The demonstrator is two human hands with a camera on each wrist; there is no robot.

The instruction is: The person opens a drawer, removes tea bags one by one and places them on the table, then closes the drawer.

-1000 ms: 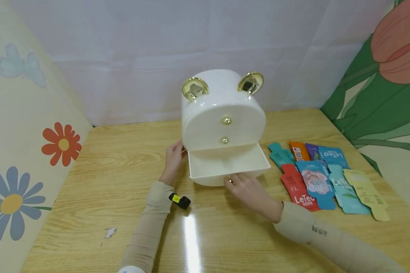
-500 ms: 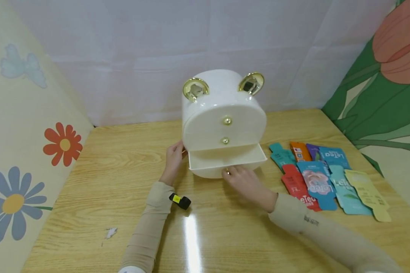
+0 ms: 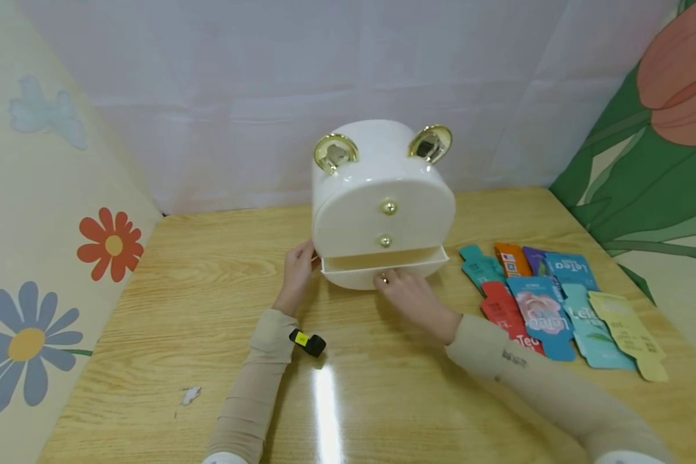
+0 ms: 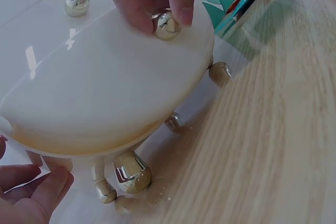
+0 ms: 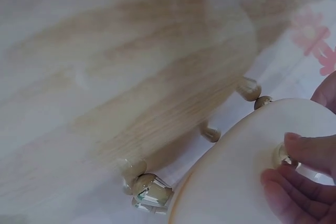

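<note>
A white storage box with gold-rimmed ears stands on the table, its two upper drawers closed. Its bottom drawer is pulled out a little way. My right hand pinches that drawer's round gold knob between thumb and fingers, as both wrist views show. At the box's lower left side, my left hand holds the casing; some of its fingers are hidden behind the side in the head view. Gold feet carry the box above the tabletop.
Several flat, colourful printed packets lie overlapping to the right of the box. A white curtain hangs behind, and flower-painted panels flank the table. A worn spot marks the wood at front left.
My right hand has moved away from me, pushing the bottom drawer most of the way into the box. My left hand has stayed at the box's side.
</note>
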